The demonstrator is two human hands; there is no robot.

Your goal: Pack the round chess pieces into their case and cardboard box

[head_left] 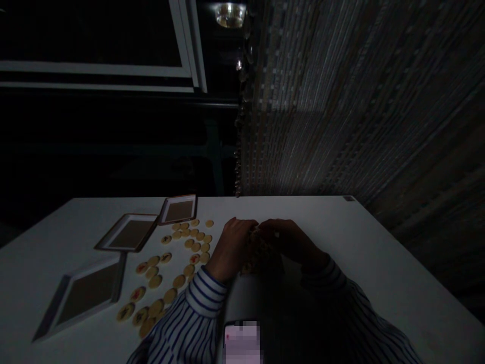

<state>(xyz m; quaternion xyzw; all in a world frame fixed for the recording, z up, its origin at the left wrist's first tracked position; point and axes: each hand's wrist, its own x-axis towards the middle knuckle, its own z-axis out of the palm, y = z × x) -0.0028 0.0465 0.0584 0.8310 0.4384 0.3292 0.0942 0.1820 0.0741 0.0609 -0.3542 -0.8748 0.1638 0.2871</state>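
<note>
My left hand [235,245] and my right hand [293,240] meet over a dark brown patterned object [261,255] on the white table. Fingers of both hands curl over its top edge, closed on it from either side. Deep shadow hides its exact kind and most of my fingertips. Left of my left hand lie many round wooden xiangqi pieces [179,281], scattered loosely. Some show red or black characters, such as a red-marked piece [194,259]; others look plain.
Three shallow trays or box parts lie on the left: a near one [89,293], a middle one [129,232] and a far one [178,209]. A phone [242,344] is at the table's [379,283] near side. Behind hangs a string curtain [303,101].
</note>
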